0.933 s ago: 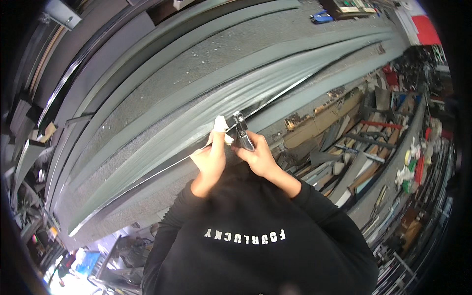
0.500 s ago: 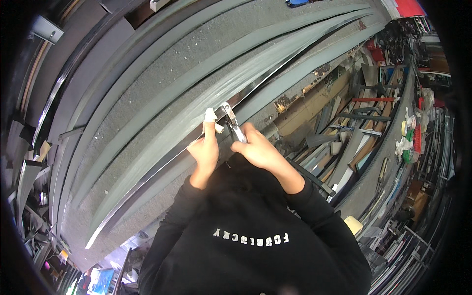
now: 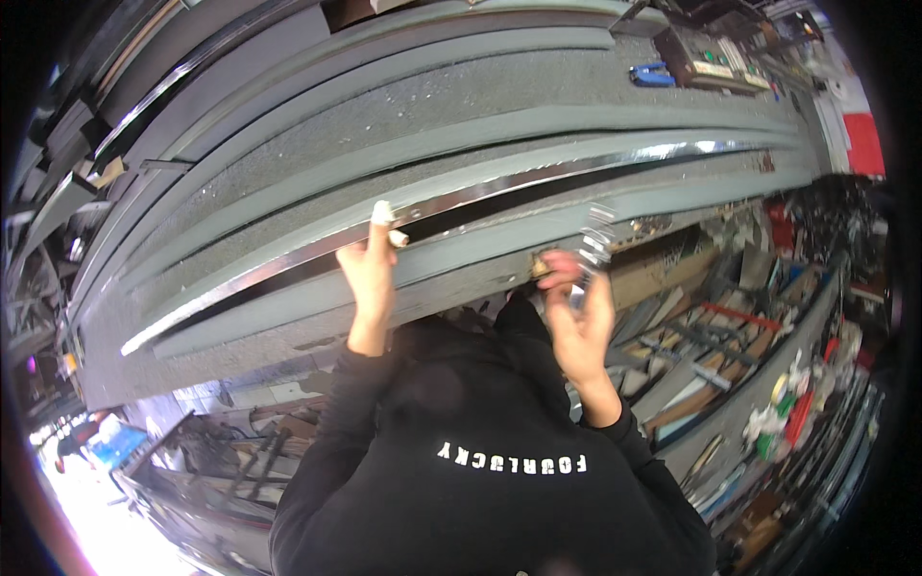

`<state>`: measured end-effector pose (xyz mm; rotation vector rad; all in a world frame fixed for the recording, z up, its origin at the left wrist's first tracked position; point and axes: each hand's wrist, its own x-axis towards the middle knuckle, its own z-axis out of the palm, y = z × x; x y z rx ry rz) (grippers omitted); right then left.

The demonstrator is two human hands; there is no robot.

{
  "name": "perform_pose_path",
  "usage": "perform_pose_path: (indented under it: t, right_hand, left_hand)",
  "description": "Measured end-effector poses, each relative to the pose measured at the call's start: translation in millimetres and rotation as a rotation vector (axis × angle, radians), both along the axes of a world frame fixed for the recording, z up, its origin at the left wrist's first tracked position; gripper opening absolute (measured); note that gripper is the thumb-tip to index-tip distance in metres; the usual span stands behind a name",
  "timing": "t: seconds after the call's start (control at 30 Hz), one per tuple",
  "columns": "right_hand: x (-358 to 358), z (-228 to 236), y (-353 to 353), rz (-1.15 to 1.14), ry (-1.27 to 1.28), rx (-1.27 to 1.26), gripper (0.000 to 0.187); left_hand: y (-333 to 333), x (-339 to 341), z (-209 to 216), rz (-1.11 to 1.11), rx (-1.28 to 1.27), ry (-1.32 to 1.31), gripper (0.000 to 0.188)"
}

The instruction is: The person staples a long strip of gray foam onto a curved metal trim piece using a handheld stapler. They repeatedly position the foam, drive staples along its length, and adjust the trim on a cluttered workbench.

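A long grey metal profile [image 3: 499, 183] with a shiny face lies across the workbench [image 3: 375, 120], running from lower left to upper right. My left hand [image 3: 367, 288] grips its near edge; white finger wraps [image 3: 383, 212] cover a couple of fingertips. To the right, my right hand [image 3: 581, 331] is raised off the profile, just past the bench's near edge. A silver plier-like hand tool [image 3: 597, 240] is held in it, smeared by motion, so its jaws cannot be made out.
Several more grey profiles [image 3: 384, 130] lie alongside on the bench. Blue-handled pliers [image 3: 653, 75] and a box with small parts [image 3: 711, 62] stand at the far right. Below the bench edge, right, a bin [image 3: 701, 360] holds many offcuts. A red basket [image 3: 799, 413] sits farther right.
My right hand has moved right and away from the profile with the hand tool, which was against its edge beside my left hand. My left hand stays on the profile. The view has turned.
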<state>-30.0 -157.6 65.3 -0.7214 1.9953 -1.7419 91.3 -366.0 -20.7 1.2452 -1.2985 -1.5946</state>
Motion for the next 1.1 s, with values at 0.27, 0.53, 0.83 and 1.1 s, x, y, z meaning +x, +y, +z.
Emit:
perform_pose_path:
  t: [0.27,0.53,0.83,1.1]
  right_hand:
    - [-250.9,-4.4,110.5,-0.073,0.579,-0.061,0.017]
    - [-426.6,-89.3,123.8,-0.251,0.961,0.278,0.009]
    - [-472.9,-113.9,142.4,-0.269,0.681,0.493,0.008]
    - [-533.5,-91.5,148.7,-0.128,0.856,0.537,0.008]
  left_hand:
    - [19.2,6.2,-12.8,0.171,0.173,-0.159,0.037]
    - [19.8,18.2,-25.2,0.261,0.238,-0.311,0.051]
    - [15.7,-0.8,-20.7,0.364,0.278,-0.414,0.063]
    - [87.2,-142.1,0.9,0.295,0.448,-0.249,0.055]
